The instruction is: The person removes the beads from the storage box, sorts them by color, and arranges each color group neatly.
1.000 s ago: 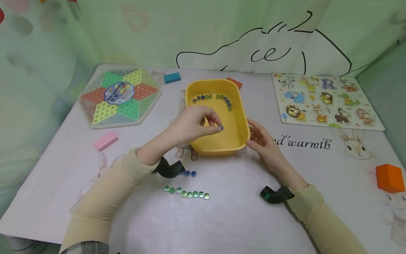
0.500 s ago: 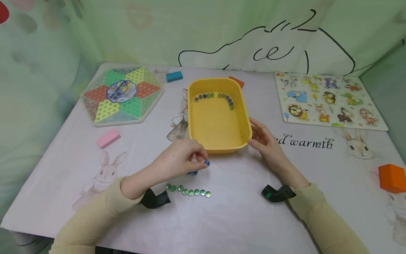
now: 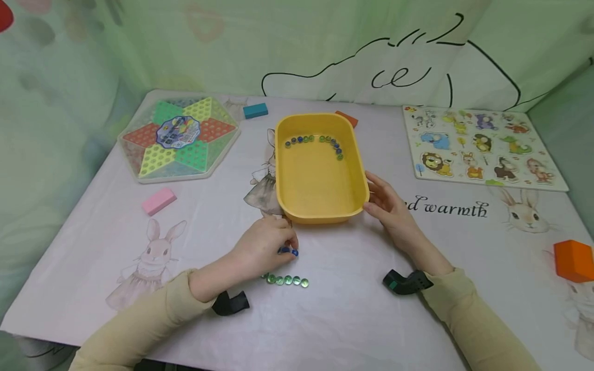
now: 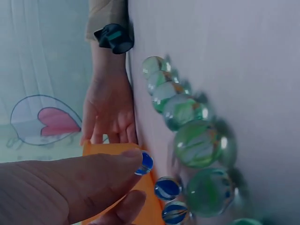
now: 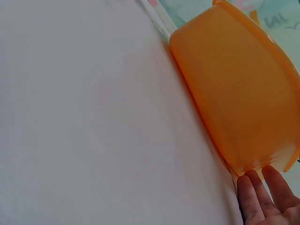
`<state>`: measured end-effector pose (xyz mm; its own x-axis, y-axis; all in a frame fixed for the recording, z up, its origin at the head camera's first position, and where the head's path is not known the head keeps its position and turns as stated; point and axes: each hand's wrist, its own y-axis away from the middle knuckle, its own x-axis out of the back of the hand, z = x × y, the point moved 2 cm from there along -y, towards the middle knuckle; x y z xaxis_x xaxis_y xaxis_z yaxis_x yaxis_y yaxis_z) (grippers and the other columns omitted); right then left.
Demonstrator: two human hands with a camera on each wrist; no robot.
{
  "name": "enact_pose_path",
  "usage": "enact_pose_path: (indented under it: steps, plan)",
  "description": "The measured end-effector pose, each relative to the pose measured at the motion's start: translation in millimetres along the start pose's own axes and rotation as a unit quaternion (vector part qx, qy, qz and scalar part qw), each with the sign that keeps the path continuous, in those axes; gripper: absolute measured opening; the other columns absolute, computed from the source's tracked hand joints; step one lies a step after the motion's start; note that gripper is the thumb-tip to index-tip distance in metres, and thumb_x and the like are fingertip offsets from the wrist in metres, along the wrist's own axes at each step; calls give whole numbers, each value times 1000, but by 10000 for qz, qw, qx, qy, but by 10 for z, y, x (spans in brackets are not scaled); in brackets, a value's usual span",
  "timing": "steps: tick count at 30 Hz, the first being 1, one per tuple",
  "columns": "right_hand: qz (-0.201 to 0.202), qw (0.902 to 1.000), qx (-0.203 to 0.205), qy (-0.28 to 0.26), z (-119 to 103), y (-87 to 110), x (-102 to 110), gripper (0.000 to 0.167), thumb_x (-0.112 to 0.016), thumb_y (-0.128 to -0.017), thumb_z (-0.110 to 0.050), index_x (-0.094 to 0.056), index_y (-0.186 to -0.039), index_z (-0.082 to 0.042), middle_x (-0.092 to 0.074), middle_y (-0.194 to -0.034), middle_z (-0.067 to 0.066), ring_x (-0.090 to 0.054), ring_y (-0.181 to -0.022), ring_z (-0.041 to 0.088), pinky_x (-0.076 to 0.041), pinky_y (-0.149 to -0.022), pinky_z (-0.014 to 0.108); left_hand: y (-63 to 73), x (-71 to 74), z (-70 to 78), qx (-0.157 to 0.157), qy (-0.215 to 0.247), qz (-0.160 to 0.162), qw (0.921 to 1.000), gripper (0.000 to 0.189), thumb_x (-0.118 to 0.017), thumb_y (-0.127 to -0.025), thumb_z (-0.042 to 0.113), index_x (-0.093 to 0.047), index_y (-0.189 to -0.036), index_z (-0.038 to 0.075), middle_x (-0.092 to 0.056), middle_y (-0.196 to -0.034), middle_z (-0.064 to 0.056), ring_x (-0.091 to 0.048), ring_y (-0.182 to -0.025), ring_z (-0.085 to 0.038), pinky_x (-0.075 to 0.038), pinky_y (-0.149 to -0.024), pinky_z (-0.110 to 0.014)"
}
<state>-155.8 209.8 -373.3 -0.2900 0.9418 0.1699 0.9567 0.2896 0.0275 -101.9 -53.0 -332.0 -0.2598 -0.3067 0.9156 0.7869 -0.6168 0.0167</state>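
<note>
My left hand is low over the table in front of the yellow tub. Its thumb and fingers pinch a blue marble, partly hidden by the thumb. Two more blue marbles lie beside it in the left wrist view. Closer to me runs a row of green marbles, its left end covered by the left hand. My right hand touches the tub's right front corner. In the right wrist view its fingers reach fairly straight against the tub's outer wall. Inside the tub, several blue and green marbles lie along the far side.
A boxed star-pattern board game lies at the left back, with a pink block before it. Blue and orange blocks flank the tub behind. An animal puzzle board and an orange cube are at right.
My left hand has moved from above the tub down toward me, bringing a marble to the blue marbles on the table. The right hand stays at the tub's corner.
</note>
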Motion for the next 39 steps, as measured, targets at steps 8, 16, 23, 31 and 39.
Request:
enact_pose_path:
  steps: [8, 16, 23, 31, 39]
  plan:
    - [-4, 10000, 29, -84, -11, 4, -1, 59, -51, -94, -11, -26, -146, -20, -30, -144, 22, -46, -114, 5, -39, -91, 11, -20, -87, -15, 197, -322, 31, 9993, 10, -74, -77, 21, -66, -80, 16, -58, -84, 3, -51, -82, -17, -42, -75, -32]
    - [-18, 9999, 27, -140, -28, 9, -11, 59, -50, -94, -9, -25, -146, -19, -29, -144, 22, -46, -114, 6, -39, -90, 11, -20, -106, -11, 176, -213, -51, 9996, 13, -76, -75, 22, -66, -82, 15, -58, -84, 2, -49, -78, -17, -39, -75, -31]
    - [-2, 9999, 15, -99, -26, 2, -8, 59, -51, -94, -10, -25, -146, -19, -30, -144, 21, -47, -114, 6, -39, -90, 11, -24, -112, -7, 149, -118, -156, 9997, 14, -76, -75, 23, -67, -83, 16, -60, -85, 2, -49, -80, -17, -37, -79, -33]
    - [-15, 9999, 4, -114, -37, 6, -20, 59, -51, -94, -10, -25, -146, -19, -29, -145, 21, -45, -115, 8, -39, -91, 10, -25, -105, -17, 123, -30, -262, 9996, 16, -77, -74, 25, -67, -83, 16, -60, -84, 2, -49, -80, -17, -37, -76, -32]
    - [-8, 9999, 7, -126, -30, 6, -17, 59, -51, -94, -10, -25, -146, -19, -30, -144, 22, -46, -114, 6, -39, -90, 11, -26, -113, -28, 168, 24, -406, 9990, 17, -77, -74, 26, -66, -83, 17, -60, -85, 2, -50, -84, -19, -38, -78, -33]
